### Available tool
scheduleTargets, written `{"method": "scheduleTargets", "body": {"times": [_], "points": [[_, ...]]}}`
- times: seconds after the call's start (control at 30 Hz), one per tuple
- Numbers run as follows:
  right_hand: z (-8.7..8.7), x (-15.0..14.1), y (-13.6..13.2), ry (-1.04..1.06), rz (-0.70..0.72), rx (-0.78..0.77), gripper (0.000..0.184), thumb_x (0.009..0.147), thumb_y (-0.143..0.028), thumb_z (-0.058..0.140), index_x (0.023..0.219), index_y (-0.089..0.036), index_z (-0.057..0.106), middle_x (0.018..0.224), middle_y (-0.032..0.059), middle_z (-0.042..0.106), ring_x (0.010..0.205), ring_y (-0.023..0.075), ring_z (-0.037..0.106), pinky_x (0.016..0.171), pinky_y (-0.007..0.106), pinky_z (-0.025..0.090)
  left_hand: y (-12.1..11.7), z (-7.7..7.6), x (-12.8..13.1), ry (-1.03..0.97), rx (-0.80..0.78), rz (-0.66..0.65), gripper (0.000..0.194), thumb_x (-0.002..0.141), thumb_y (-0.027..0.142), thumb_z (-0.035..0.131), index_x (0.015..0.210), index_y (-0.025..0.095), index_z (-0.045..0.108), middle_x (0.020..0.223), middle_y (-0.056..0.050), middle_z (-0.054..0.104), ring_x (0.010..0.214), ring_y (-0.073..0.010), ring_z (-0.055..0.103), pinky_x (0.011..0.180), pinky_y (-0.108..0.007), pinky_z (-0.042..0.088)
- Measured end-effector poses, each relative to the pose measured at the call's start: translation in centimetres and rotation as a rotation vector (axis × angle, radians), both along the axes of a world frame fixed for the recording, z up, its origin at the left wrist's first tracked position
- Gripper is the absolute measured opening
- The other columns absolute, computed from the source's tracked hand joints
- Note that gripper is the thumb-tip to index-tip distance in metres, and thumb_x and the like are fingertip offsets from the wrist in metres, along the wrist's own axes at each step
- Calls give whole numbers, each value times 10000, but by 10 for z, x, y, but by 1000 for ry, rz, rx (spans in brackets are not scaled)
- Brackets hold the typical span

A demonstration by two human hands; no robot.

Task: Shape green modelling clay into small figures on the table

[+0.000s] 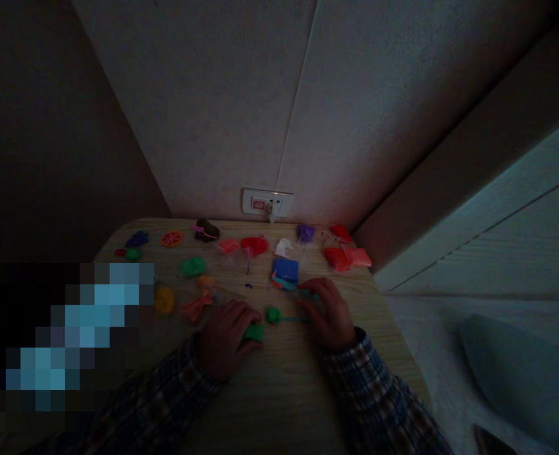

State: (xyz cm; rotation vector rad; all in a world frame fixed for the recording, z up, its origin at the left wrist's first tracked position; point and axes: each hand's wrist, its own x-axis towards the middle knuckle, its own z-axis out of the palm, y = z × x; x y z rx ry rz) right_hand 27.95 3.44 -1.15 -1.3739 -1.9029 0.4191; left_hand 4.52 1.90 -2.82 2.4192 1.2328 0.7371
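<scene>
My left hand point(229, 335) rests near the front middle of the table, fingers curled over a flat piece of green clay point(254, 332). To its right lies a small green clay lump point(273, 315) with a spot of red at its lower edge. A thin blue stick point(291, 319) runs from that lump toward my right hand point(329, 313). My right hand is closed, thumb and fingers pinching a blue-green modelling tool point(312, 294); part of it is hidden by the fingers. Just beyond sits a blue packet point(286, 270). The light is dim.
Along the table's back lie red clay packets point(339, 258), purple clay point(305, 233), white clay point(284, 247) and a dark brown shape point(207, 230). Green point(193, 266), yellow point(164, 301) and orange clay point(197, 308) sit left. A wall socket point(267, 203) holds a plug.
</scene>
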Motion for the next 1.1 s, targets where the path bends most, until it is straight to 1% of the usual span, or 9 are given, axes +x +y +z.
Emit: {"method": "scheduleTargets", "body": {"times": [0.27,0.43,0.57,0.63,0.73,0.87,0.93,0.97,1.1], "points": [[-12,5,10,-145,-94,-9,75,849,-259,574,847,-206,627,879,96,598,856,263,547,756,420,476,0,10,-5,-82,-87,-5,213,718,253,699,909,208,616,920,-45,651,868,-226,588,785,-347,472],[-6,9,10,-79,-88,-100,90,839,-268,582,776,-207,601,784,67,637,761,236,569,684,370,467,1,18,-7,-108,-96,-20,119,763,206,621,882,213,630,887,-33,660,840,-205,591,775,-327,464],[2,7,7,34,-108,-201,101,837,-286,561,806,-200,604,734,45,663,687,212,599,627,326,449,0,16,-6,-138,-100,-33,104,766,219,626,869,209,627,864,-31,656,823,-205,593,763,-334,468],[5,6,7,115,-110,-210,162,855,-321,529,780,-199,604,667,25,641,630,191,581,595,304,433,-2,14,-6,-157,-104,-26,165,749,260,661,903,215,624,893,-37,656,849,-222,596,779,-358,472],[10,3,8,259,-96,-252,264,865,-389,507,704,-195,587,565,-8,563,548,159,524,536,274,394,-5,17,-6,-235,-113,39,377,716,337,717,1052,218,591,1002,-60,650,910,-243,605,810,-378,487],[16,-5,9,405,-9,-311,320,837,-457,537,657,-193,556,552,-25,498,534,137,471,513,254,364,0,40,-2,-416,-138,99,536,721,331,732,1200,233,513,1051,-59,645,871,-210,626,792,-348,520],[20,-11,7,428,34,-322,324,839,-459,540,657,-192,550,571,-23,506,556,136,475,530,251,370,5,54,3,-530,-241,92,568,734,300,720,1243,245,474,1196,-76,619,938,-208,638,811,-339,541],[22,-14,6,429,48,-324,322,844,-454,538,659,-190,550,580,-20,515,566,136,482,539,250,373,8,60,6,-596,-319,110,550,721,302,726,1217,241,495,1192,-74,632,949,-212,649,814,-341,551],[27,-21,-2,420,86,-298,282,872,-408,521,704,-188,575,628,-7,562,607,142,514,570,250,390,16,67,13,-793,-719,170,272,693,302,710,922,185,621,898,-33,729,843,-209,702,771,-342,580]]}}
